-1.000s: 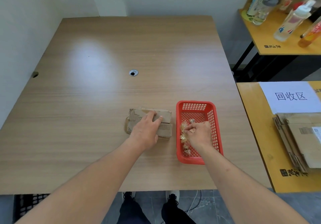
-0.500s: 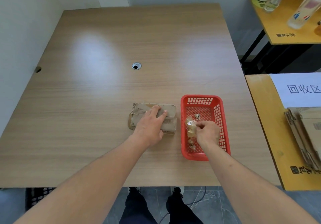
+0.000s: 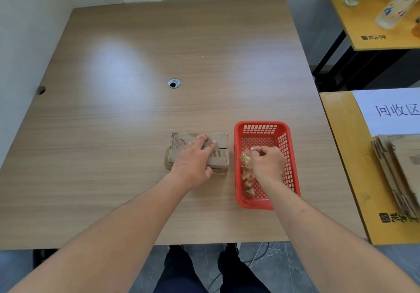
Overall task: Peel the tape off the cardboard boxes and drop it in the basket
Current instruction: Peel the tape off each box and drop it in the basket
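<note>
Lying flat on the wooden table (image 3: 113,156), the cardboard box (image 3: 218,154) sits just to the left of the red basket (image 3: 283,133), its top skin torn so that the ribbed corrugation shows along the far-left corner and the right part of the near half. The left hand (image 3: 193,163) rests on the box with its fingers stretched forward and flat against the top, the thumb lying by the near edge. Inside the basket a heap of crumpled clear tape (image 3: 246,163) lies along its left wall. The right hand (image 3: 268,163) is over the basket, fingers curled, and pinches a small scrap at its fingertips just above the heap; whether that scrap is tape I cannot tell for sure. Beyond the box, toward the middle of the table, is a round cable hole (image 3: 174,83). Right of the basket stands a yellow side table (image 3: 345,156) with a white sign (image 3: 391,110) and flattened cardboard (image 3: 402,170).
</note>
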The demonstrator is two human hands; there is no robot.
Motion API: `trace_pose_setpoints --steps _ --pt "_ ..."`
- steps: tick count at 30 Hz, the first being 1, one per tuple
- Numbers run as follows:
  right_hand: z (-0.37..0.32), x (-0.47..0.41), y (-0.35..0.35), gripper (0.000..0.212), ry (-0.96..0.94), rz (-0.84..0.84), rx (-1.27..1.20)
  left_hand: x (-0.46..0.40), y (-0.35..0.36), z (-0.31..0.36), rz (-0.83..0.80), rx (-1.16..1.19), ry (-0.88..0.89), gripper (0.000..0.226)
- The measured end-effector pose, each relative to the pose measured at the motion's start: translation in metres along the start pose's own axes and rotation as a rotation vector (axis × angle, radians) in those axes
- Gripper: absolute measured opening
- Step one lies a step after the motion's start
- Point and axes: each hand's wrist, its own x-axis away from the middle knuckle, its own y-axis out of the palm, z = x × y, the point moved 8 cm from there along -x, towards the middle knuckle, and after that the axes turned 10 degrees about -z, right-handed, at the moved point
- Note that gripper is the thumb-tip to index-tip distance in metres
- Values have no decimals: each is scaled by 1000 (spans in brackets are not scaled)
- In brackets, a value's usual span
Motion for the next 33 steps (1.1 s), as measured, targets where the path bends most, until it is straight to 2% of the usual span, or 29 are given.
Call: trace_pose_setpoints --steps 8,13,17,20,22,25,29,31,33 --pt "-23 8 6 16 -122 -19 6 2 -2 -4 11 21 38 79" --pt "-55 24 24 18 -331 -144 -50 7 -1 -10 9 112 87 77" --pt "-68 32 36 18 -353 -170 -109 13 -5 -20 11 174 90 67" --pt "-70 36 40 16 -317 -184 -163 19 -13 -33 68 61 -19 61" --pt "-70 38 40 12 -296 -176 -183 27 -18 -52 86 -2 -207 72" --pt "-72 42 38 8 -299 -145 -178 42 -17 -77 85 164 -340 73" --pt "-74 49 41 25 -271 -131 -156 54 -18 -88 147 413 -261 50" --pt "-76 50 44 37 -257 -152 -119 57 -19 -93 186 483 -249 44" --pt "-79 51 48 40 -250 -204 -54 59 -17 -98 195 544 -241 43"
